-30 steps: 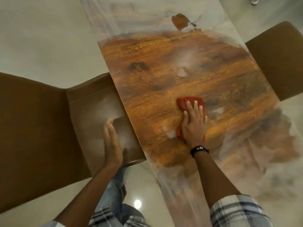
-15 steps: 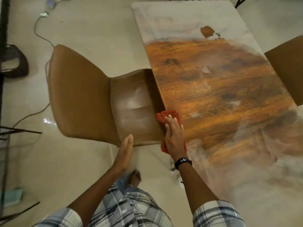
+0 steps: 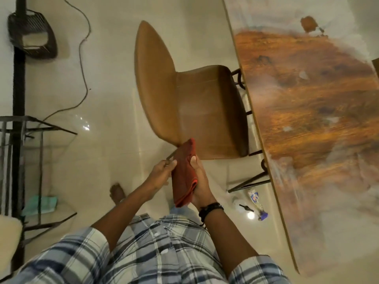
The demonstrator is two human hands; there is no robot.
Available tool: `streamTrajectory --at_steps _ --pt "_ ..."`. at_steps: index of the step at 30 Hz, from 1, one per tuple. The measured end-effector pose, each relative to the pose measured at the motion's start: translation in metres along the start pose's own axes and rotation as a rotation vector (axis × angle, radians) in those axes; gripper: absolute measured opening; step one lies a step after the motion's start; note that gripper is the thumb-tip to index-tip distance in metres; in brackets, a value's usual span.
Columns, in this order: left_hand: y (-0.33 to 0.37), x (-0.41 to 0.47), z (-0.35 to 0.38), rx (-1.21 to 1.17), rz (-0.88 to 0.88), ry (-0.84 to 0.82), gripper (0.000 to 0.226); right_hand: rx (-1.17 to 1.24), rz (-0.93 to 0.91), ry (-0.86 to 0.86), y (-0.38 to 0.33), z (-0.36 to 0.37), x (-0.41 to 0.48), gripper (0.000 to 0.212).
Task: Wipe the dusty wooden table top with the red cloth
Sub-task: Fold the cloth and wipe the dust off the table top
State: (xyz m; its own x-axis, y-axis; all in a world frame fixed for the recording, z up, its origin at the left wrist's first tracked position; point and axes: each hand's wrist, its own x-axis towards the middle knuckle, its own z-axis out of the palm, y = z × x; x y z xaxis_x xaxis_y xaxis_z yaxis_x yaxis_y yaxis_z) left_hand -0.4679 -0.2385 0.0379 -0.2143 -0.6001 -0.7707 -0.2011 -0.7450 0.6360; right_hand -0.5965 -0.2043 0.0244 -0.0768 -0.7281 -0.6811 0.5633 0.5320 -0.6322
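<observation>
Where the red cloth [image 3: 183, 175] is being held: off the table [image 3: 307, 119], over the floor [image 3: 114, 99], near the brown chair [image 3: 184, 103] seat corner, folded lengthwise.
Left hand [image 3: 161, 173]: being curled on the cloth's left edge, fingers pinching it.
Right hand [image 3: 200, 181]: being wrapped round the cloth's right side, thumb lying across its front.
Table top: pale dust is being carried at both ends, bare wood between.
Floor: a small bottle [image 3: 256, 203] is lying beside the table leg.

wooden table top [image 3: 307, 103] bears grey dust patches [image 3: 328, 212]; chair [image 3: 205, 111] stands on floor [image 3: 114, 78] beside it.
</observation>
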Motion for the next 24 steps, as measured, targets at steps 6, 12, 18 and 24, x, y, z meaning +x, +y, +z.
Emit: streamTrajectory --at_steps 6,12,18,24 --pt "-0.017 -0.005 -0.133 0.099 -0.068 -0.019 0.033 0.246 0.299 0.189 0.072 0.081 0.018 0.059" --pt "0.003 -0.014 -0.231 0.042 -0.049 0.079 0.034 0.315 0.384 0.030 0.076 0.201 0.032 0.074" --pt "0.041 0.009 -0.288 -0.144 0.026 0.208 0.038 0.242 0.370 -0.024 0.045 0.278 0.078 0.068" --pt "0.102 0.065 -0.316 -0.130 0.114 0.262 0.044 0.177 0.324 -0.051 -0.002 0.328 0.139 0.051"
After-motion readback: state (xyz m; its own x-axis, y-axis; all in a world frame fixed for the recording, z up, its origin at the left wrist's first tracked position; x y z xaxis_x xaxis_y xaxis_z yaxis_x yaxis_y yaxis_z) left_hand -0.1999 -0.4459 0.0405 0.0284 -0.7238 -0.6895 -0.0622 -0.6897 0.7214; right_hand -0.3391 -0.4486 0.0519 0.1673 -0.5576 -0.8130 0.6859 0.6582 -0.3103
